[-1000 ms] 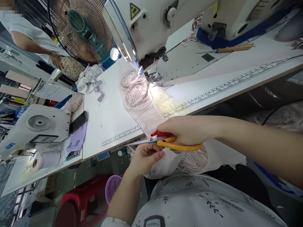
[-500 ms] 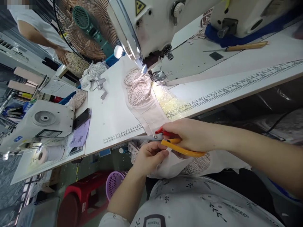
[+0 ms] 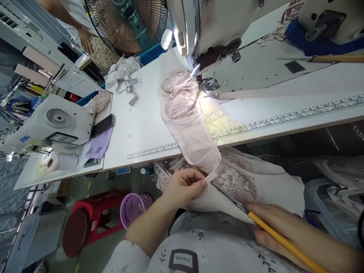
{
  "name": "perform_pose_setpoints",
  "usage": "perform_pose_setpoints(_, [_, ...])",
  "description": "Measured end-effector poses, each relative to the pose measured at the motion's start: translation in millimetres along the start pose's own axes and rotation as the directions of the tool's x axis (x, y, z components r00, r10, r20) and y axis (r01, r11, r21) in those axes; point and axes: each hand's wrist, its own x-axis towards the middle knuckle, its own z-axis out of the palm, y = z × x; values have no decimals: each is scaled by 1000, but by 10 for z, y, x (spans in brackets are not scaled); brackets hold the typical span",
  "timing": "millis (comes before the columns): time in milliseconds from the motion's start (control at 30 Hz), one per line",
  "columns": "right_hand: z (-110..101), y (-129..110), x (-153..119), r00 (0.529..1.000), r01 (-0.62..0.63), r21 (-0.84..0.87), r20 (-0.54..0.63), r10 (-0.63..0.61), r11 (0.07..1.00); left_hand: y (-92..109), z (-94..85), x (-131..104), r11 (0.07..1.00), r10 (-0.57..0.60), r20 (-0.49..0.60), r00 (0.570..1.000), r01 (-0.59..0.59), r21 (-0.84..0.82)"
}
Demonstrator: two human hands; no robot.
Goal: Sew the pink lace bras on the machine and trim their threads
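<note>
A pale pink lace bra lies under the presser foot of the sewing machine, its band hanging over the table edge. My left hand pinches a narrow end of this band between thumb and fingers. At lower right, my right hand is closed round scissors with an orange handle. The scissors are seen edge-on; their blades point up and left, the tip close to the pinched end. More pale pink lace pieces hang below the table edge, behind the blades.
Printed rulers run along the front of the white table. A second sewing machine and a phone are at left. Below stand a red stool and a purple basket. Behind are a fan and another person's hand.
My right hand has drawn the scissors down and right, away from the band at the table edge. My left hand keeps its pinch. The view has shifted slightly.
</note>
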Motion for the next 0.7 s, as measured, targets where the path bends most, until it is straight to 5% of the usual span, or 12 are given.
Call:
perform_pose_setpoints(300, [100,-14,147,979,-71,-10,189,72,997,-12,105,-16,1000,0,-61,998,1,21])
perform_pose_setpoints(700, [122,-118,188,939,-273,-16,211,270,962,-22,108,15,997,18,-66,998,-12,77])
